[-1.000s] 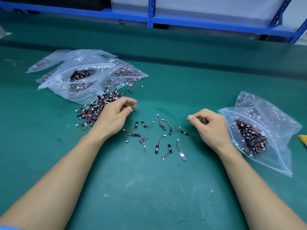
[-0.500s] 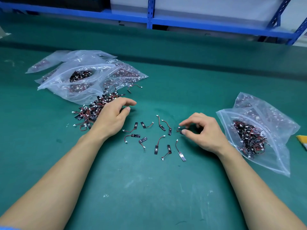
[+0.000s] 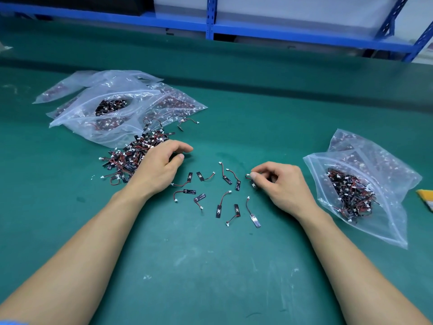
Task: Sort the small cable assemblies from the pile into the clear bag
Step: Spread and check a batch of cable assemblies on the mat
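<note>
A pile of small cable assemblies [image 3: 131, 158], black tabs with red wires and white plugs, lies on the green mat at centre left. My left hand [image 3: 159, 165] rests on the pile's right edge with fingers loosely curled. Several single assemblies [image 3: 221, 202] are spread out between my hands. My right hand [image 3: 278, 181] pinches one small assembly [image 3: 253, 182] between thumb and forefinger, just above the mat. A clear zip bag [image 3: 384, 207] holding many assemblies lies open at the right, mouth toward my right hand.
Several more clear bags [image 3: 112, 109] of assemblies are heaped behind the pile at the left. A blue metal shelf frame [image 3: 210, 22] runs along the far edge. A yellow object [image 3: 426, 198] pokes in at the right border.
My right hand moved left from beside the bag to the spread-out assemblies and closed thumb and forefinger on one. My left hand stayed on the pile.
</note>
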Demonstrator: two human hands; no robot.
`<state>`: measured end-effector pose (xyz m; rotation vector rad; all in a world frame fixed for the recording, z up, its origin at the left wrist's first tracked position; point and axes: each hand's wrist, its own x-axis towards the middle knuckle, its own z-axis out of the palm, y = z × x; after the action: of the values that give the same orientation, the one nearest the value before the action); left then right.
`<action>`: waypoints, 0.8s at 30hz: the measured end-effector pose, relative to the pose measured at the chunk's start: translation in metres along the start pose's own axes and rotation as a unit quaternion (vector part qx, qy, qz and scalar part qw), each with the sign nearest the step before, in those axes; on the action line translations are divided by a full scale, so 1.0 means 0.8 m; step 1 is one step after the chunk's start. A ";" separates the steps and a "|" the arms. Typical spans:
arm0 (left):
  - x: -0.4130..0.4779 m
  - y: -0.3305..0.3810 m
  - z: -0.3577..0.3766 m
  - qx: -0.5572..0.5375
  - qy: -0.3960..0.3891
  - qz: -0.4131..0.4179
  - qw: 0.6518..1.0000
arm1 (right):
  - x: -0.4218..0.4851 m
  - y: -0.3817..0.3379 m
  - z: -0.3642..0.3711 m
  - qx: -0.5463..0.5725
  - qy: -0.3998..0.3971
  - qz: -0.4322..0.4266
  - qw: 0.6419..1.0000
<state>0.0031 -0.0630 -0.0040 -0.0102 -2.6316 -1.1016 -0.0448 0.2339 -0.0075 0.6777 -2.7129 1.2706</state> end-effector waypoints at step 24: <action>-0.002 0.007 -0.002 0.023 -0.015 0.006 1.000 | 0.002 0.002 -0.003 0.074 0.022 0.062 0.995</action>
<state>0.0055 -0.0603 0.0006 -0.0338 -2.6794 -1.0460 -0.0476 0.2360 -0.0066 0.4930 -2.6837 1.5086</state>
